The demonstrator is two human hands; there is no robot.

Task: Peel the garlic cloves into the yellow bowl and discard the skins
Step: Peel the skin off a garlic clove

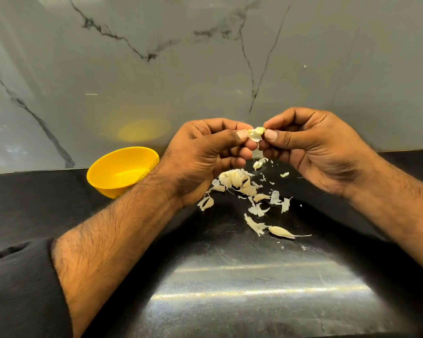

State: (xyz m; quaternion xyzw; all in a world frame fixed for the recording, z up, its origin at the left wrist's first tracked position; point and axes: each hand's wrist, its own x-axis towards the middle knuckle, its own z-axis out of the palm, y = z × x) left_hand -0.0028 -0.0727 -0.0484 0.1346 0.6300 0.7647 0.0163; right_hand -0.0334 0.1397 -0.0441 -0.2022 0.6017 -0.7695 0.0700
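My left hand (205, 152) and right hand (310, 147) pinch 1 garlic clove (256, 134), fingertips hiding most; skins (244, 189) below the grip.

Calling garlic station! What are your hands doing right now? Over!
Left hand and right hand both pinching one garlic clove, mid-peel. Yellow bowl looks empty, behind left forearm. Skins and unpeeled cloves scattered on black counter. Nothing blocking.
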